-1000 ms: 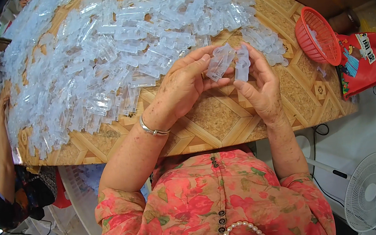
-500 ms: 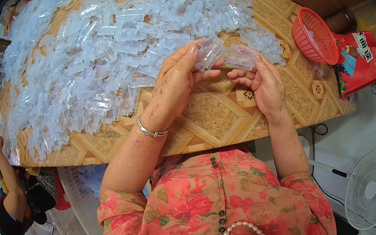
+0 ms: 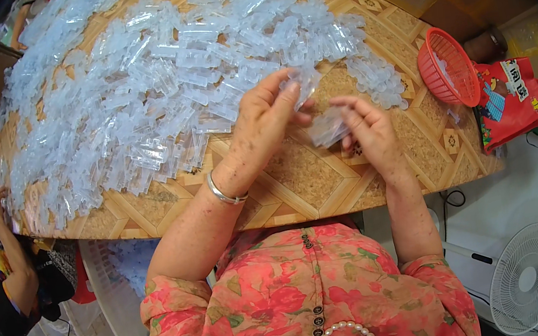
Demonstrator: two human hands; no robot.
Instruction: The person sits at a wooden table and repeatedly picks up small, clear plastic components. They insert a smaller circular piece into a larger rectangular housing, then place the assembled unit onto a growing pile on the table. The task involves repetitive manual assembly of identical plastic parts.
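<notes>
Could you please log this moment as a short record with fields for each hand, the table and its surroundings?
left hand: pinches a clear plastic piece at the fingertips
right hand: holds a second clear plastic piece
hands: apart, above the table's near edge
table: patterned wood, a large pile of clear plastic pieces across it
right end of table: red basket
floor, right: white fan
far left: another person's arm

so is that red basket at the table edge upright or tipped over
Tipped. The red basket lies on its side on the wooden table, its mouth facing the pile of clear plastic parts.
</notes>
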